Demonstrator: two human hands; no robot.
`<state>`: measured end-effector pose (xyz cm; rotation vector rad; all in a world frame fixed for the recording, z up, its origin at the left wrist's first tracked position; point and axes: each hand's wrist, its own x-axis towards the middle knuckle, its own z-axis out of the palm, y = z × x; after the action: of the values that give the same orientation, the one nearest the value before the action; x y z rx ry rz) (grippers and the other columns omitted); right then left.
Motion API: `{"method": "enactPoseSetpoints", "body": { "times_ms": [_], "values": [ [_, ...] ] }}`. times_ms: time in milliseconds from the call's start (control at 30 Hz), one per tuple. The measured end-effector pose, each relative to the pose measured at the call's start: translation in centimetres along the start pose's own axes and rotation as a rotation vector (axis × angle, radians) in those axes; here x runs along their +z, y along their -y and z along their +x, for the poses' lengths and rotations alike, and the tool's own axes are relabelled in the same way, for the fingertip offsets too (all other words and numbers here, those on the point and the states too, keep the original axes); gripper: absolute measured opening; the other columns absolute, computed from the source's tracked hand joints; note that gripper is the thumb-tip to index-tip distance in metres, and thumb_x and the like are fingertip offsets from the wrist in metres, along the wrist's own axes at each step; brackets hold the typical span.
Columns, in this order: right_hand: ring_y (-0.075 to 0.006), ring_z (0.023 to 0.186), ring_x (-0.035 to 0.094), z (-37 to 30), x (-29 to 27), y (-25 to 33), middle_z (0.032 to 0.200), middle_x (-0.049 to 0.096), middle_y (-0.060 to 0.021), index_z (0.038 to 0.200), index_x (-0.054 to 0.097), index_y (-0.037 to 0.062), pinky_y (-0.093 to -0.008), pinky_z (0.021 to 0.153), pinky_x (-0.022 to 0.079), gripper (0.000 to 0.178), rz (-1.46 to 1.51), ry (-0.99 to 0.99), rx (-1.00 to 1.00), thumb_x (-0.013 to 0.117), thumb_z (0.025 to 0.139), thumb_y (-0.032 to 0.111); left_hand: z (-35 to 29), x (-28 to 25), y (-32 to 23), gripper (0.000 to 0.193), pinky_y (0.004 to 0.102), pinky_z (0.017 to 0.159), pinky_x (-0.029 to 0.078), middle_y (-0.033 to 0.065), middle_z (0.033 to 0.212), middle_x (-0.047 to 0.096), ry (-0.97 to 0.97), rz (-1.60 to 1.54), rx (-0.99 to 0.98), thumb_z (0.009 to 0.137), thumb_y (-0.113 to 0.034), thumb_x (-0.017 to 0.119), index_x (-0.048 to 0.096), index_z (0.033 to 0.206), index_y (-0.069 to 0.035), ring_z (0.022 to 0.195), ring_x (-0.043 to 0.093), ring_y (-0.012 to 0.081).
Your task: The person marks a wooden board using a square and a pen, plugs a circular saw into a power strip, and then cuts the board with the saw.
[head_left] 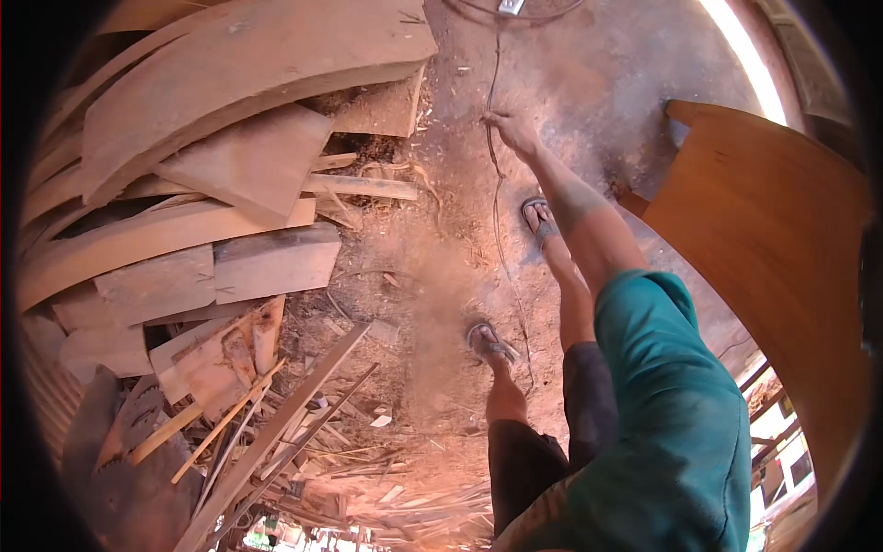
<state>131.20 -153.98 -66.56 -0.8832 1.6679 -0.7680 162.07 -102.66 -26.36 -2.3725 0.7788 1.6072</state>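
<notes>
My right hand [512, 132] reaches forward at the end of a green-sleeved arm. Its fingers are closed round a thin dark cord [498, 207], which runs down the floor from the far edge to beside my sandalled feet [490, 343]. Beyond the hand, at the top edge, lies a small white-and-grey box-like object [511, 5] near the cord's far end, too cut off to name. A darker looped cable [552, 16] curves around it. My left hand is out of view.
Curved and flat sawn boards [267, 55] are stacked high on the left. Wood strips and offcuts [294, 432] lie in a heap at the near left. A large smooth brown wooden panel [763, 202] stands close on my right. Sawdust covers the reddish floor [432, 304].
</notes>
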Motion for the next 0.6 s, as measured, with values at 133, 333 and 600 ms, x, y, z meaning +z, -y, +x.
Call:
{"method": "enactPoseSetpoints", "body": {
  "times_ms": [133, 333, 600],
  "values": [
    [-0.0213, 0.088, 0.068, -9.5, -5.4, 4.7, 0.095, 0.075, -0.0072, 0.099, 0.078, 0.0023, -0.0337, 0.079, 0.052, 0.035, -0.015, 0.004, 0.043, 0.067, 0.096, 0.035, 0.3, -4.3, 3.1, 0.025, 0.0385, 0.075, 0.061, 0.015, 0.108, 0.074, 0.009, 0.07, 0.127, 0.098, -0.008, 0.056, 0.06, 0.119, 0.005, 0.093, 0.074, 0.0258],
    [-0.0298, 0.083, 0.071, -32.1, -7.2, 10.1, 0.091, 0.075, -0.0171, 0.101, 0.079, 0.0038, -0.0419, 0.08, 0.056, 0.031, -0.13, -0.152, -0.091, 0.064, 0.092, 0.029, 0.1, -14.5, 8.2, 0.025, 0.0384, 0.074, 0.061, 0.015, 0.109, 0.074, 0.064, 0.331, 0.418, 0.098, -0.008, 0.057, 0.06, 0.119, 0.005, 0.093, 0.074, 0.0258],
    [-0.0379, 0.087, 0.071, -59.9, -11.9, 8.9, 0.095, 0.074, -0.0183, 0.1, 0.076, 0.0101, -0.0495, 0.075, 0.055, 0.023, -0.145, -0.328, 0.409, 0.061, 0.089, 0.024, -0.6, -26.8, 5.8, 0.026, 0.0383, 0.073, 0.061, 0.015, 0.109, 0.074, 0.268, 0.856, 0.708, 0.098, -0.009, 0.058, 0.059, 0.12, 0.005, 0.092, 0.074, 0.0257]
  ]
}}
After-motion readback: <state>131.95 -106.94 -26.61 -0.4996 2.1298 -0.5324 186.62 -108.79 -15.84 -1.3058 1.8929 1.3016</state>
